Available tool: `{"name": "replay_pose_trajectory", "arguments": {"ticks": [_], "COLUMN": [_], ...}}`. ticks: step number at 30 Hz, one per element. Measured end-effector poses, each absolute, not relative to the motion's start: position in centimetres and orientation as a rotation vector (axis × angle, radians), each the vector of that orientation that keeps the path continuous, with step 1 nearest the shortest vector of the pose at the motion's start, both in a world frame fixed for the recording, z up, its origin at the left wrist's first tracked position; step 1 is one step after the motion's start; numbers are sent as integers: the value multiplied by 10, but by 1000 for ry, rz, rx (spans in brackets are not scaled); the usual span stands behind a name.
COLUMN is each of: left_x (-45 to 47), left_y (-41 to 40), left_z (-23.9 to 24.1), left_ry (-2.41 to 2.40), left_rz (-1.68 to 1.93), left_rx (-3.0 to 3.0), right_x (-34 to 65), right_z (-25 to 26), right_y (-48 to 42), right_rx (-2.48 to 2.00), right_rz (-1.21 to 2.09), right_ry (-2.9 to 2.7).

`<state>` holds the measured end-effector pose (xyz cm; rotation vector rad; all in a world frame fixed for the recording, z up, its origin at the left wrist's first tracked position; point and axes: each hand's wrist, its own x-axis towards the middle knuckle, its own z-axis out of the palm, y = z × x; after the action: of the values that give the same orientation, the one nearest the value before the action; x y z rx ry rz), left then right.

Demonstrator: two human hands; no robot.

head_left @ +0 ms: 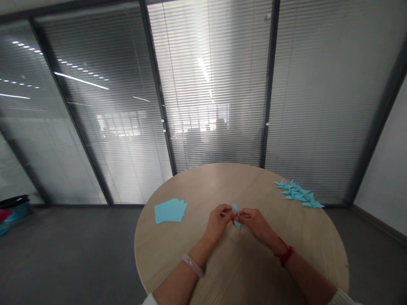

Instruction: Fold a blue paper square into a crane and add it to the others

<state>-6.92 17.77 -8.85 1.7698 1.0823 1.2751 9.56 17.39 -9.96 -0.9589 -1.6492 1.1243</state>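
Between my two hands is a small piece of folded light-blue paper [238, 224], narrow and pointed at its top and bottom ends. My left hand [220, 218] pinches it from the left with thumb and fingertips. From the right, the fingers of my right hand [254, 220] close on the same piece. My fingertips hide its middle, so the exact fold cannot be made out. Both hands are over the middle of the round wooden table [210, 182].
Loose light-blue paper sheets [171, 211] lie in a fanned stack at the table's left. Several folded blue paper cranes [295, 191] sit in a cluster near the right edge. Behind the table stand glass partitions with blinds [219, 84]. A dark-rimmed blue container [17, 207] is on the floor far left.
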Motion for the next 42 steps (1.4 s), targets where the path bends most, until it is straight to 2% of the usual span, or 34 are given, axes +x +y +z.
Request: {"name": "replay_pose_trajectory", "arguments": {"ticks": [13, 24, 42], "left_x": [-68, -67, -67], "left_y": [176, 174, 172], "left_z": [-80, -79, -75], "left_ry": [1106, 904, 972], "left_rz": [1284, 1261, 1272], "left_rx": [1639, 1523, 1468], "right_x": [90, 91, 87], "right_z": [-99, -103, -86], "right_y": [171, 172, 160], "right_rx": [-1000, -898, -953], "right_rz": [1141, 1232, 1362], "right_ry": [-1665, -1651, -1593]}}
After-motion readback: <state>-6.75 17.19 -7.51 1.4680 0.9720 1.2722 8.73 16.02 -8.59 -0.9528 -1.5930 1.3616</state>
